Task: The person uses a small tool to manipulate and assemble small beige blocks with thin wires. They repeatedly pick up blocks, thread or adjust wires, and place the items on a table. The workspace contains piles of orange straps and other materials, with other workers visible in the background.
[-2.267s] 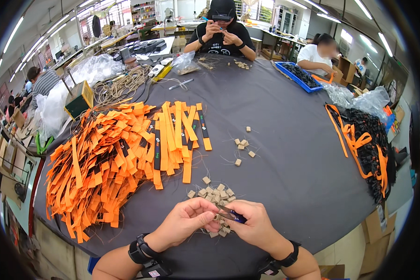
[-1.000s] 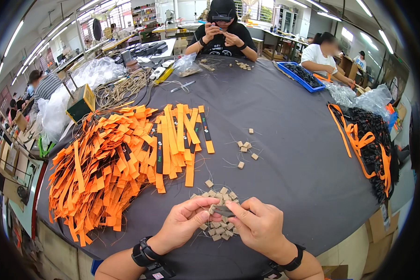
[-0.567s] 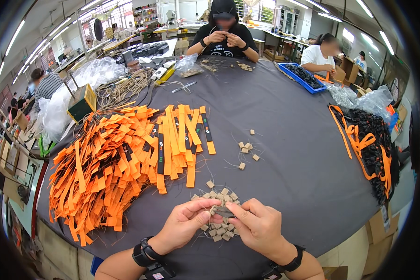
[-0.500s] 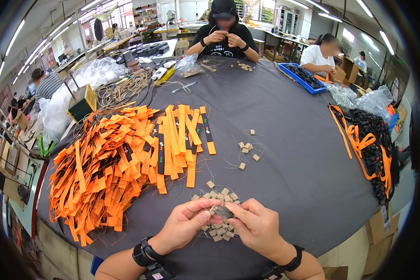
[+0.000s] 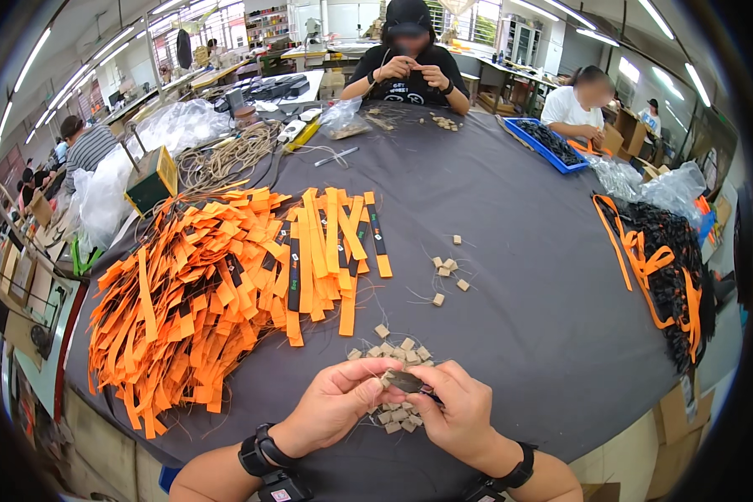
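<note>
Close together over the table, both my hands work at a small beige block point(image 5: 386, 379) that has thin thread on it. My left hand point(image 5: 333, 403) pinches this block between thumb and fingertips. In my right hand point(image 5: 460, 412) is a small dark metal tool point(image 5: 406, 382), which looks like thread snips. The tool's tip points left and meets the block; most of its handle is hidden by my fingers. Beneath and around my hands lies a pile of similar beige blocks point(image 5: 403, 351) with loose threads.
A big heap of orange and black fabric strips point(image 5: 184, 309) covers the left. Several loose blocks point(image 5: 445, 266) lie mid-table. At right are black straps with orange bands point(image 5: 657, 268) and a blue tray point(image 5: 552, 144). A co-worker point(image 5: 406, 71) sits opposite, handling something small.
The metal tool has turned in my right hand and shows a narrower, darker side. My right fingers have shifted slightly; my left hand keeps its pinch. The whole view has moved a little.
</note>
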{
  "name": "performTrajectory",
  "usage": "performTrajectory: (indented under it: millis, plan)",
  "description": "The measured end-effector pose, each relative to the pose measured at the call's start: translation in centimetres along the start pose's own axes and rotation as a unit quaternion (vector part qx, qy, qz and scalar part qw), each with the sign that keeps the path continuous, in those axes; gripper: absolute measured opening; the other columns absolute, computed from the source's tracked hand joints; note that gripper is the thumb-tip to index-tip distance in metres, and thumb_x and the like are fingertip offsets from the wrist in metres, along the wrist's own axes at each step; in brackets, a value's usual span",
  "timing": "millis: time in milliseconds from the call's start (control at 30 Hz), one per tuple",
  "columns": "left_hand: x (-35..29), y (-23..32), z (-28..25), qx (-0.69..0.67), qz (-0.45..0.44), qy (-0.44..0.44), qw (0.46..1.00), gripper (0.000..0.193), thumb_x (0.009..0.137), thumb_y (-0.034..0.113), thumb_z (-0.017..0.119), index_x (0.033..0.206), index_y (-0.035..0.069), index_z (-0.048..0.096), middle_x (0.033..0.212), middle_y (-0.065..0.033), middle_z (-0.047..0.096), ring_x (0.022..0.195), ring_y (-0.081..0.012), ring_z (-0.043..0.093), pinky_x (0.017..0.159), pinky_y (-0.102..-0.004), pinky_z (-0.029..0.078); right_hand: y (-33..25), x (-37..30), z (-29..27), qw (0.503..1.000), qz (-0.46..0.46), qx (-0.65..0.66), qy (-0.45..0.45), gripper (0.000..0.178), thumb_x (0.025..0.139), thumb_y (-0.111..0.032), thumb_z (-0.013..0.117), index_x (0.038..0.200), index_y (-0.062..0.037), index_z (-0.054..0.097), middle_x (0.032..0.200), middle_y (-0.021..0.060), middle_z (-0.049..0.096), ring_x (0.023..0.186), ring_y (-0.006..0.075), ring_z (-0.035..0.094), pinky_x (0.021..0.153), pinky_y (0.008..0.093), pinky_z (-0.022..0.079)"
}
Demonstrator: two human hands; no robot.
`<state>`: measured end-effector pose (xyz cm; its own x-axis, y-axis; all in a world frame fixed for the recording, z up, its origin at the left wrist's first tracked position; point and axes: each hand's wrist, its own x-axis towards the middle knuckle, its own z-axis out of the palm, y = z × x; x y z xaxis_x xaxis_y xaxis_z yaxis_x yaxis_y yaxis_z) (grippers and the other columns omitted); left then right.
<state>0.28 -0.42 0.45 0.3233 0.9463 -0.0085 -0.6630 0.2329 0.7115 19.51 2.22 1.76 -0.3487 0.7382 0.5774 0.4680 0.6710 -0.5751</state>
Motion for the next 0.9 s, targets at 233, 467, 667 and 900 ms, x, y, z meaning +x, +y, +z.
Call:
performTrajectory:
  millis: [233, 467, 667, 900]
  plan:
    - [0.0, -0.2, -0.4, 0.014, -0.003, -0.016, 1.000, 0.034, 0.098, 0.009, 0.050, 0.130, -0.004, 0.049, 0.121, -0.0120, 0.058, 0.106, -0.0209, 0.061, 0.096, -0.0350, 0.049, -0.4, 0.3, -0.7, 0.999, -0.013, -0.027, -0.022, 0.024, 0.074, -0.007, 0.072, 0.097, -0.0070, 0.066, 0.074, 0.0054, 0.060, 0.055, 0.0202, 0.059, 0.049, 0.0295, 0.046]
    - [0.0, 0.1, 0.1, 0.036, -0.003, 0.001, 0.999, 0.033, 0.097, 0.009, 0.051, 0.128, -0.003, 0.050, 0.111, -0.0144, 0.062, 0.103, -0.0223, 0.062, 0.095, -0.0350, 0.049, -0.3, 0.5, -1.3, 0.999, 0.011, -0.048, -0.004, 0.028, 0.072, -0.013, 0.075, 0.099, -0.0111, 0.068, 0.074, 0.0012, 0.058, 0.049, 0.0182, 0.053, 0.045, 0.0297, 0.042]
    - [0.1, 0.4, 0.3, 0.055, 0.005, 0.009, 0.998, 0.032, 0.097, 0.007, 0.051, 0.127, -0.004, 0.052, 0.110, -0.0096, 0.060, 0.103, -0.0210, 0.062, 0.095, -0.0350, 0.049, -0.4, 0.7, -1.5, 0.998, -0.011, -0.061, -0.018, 0.031, 0.070, -0.007, 0.075, 0.100, -0.0087, 0.068, 0.074, 0.0039, 0.059, 0.051, 0.0180, 0.056, 0.046, 0.0283, 0.043]
    - [0.2, 0.2, 0.0, 0.092, 0.016, -0.001, 0.996, 0.035, 0.099, 0.009, 0.049, 0.131, -0.003, 0.049, 0.114, -0.0099, 0.059, 0.106, -0.0177, 0.060, 0.097, -0.0346, 0.049, -0.2, 0.6, -1.3, 0.997, -0.024, -0.069, -0.006, 0.030, 0.072, -0.014, 0.075, 0.101, -0.0106, 0.069, 0.072, -0.0002, 0.056, 0.051, 0.0163, 0.053, 0.045, 0.0280, 0.041]
